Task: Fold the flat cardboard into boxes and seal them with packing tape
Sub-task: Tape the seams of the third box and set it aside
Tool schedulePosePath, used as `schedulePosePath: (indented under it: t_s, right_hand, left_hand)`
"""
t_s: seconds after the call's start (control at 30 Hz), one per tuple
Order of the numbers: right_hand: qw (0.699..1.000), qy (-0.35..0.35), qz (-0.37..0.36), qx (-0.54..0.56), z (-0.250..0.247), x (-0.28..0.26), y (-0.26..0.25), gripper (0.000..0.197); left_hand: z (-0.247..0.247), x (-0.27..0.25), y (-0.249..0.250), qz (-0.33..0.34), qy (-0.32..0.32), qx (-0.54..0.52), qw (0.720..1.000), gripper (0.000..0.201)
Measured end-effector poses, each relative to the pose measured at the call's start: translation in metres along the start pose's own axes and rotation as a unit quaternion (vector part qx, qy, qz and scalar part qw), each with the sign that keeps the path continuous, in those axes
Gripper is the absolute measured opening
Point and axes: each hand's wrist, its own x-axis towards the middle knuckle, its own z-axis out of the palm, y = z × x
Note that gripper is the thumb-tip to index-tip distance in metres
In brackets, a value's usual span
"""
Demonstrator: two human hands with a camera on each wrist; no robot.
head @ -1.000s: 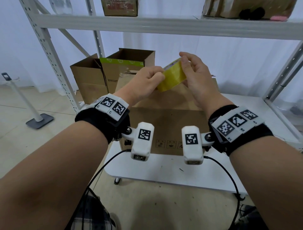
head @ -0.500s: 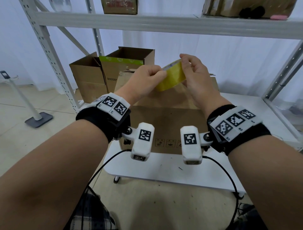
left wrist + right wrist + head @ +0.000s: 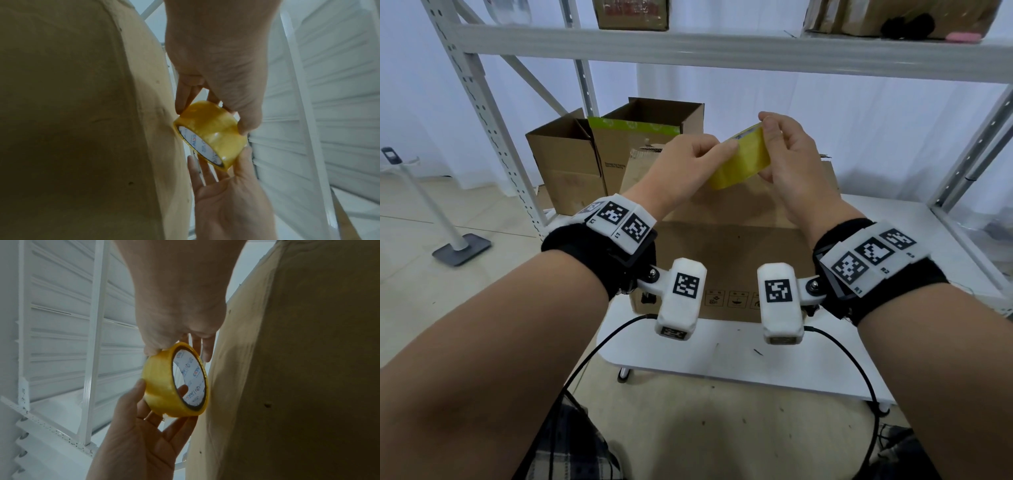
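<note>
Fingers of both hands grip tape roll.

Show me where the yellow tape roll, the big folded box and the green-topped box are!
yellow tape roll [image 3: 743, 161], head view, outer side.
big folded box [image 3: 726, 253], head view, front panel.
green-topped box [image 3: 633, 127], head view, green flap.

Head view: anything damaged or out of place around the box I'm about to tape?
Mostly fine. Both hands hold the tape roll over the box. The one oddity: the cardboard edge behind the left hand looks ragged, as if torn.
</note>
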Motion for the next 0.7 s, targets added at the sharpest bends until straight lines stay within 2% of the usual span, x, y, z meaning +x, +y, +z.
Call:
schedulePosePath:
  t_s: [0.07, 0.2, 0.33, 0.47, 0.6, 0.7]
  right_hand:
    - [1.000, 0.000, 0.010, -0.003, -0.001, -0.001, 0.000, 0.034]
    - [0.999, -0.019, 0.031, 0.004, 0.000, -0.004, -0.002, 0.034]
    - [0.998, -0.059, 0.012, 0.005, 0.001, -0.010, 0.006, 0.054]
    - [0.999, -0.034, 0.022, 0.025, 0.001, -0.010, 0.012, 0.074]
    - [0.997, -0.035, 0.042, 0.045, 0.001, -0.008, 0.008, 0.085]
    - [0.998, -0.032, 0.034, 0.039, 0.003, -0.007, 0.005, 0.088]
  left_hand:
    - [0.000, 0.000, 0.000, 0.001, -0.007, -0.001, 1.000, 0.064]
    - [0.000, -0.002, 0.002, -0.021, -0.008, -0.034, 0.999, 0.048]
    - [0.005, -0.002, 0.007, -0.068, 0.008, -0.104, 0.992, 0.023]
    - [0.008, -0.002, 0.010, -0.085, 0.001, -0.138, 0.987, 0.023]
    - [0.005, -0.001, 0.007, -0.098, -0.011, -0.144, 0.985, 0.015]
    - [0.005, -0.001, 0.008, -0.120, 0.002, -0.176, 0.977, 0.019]
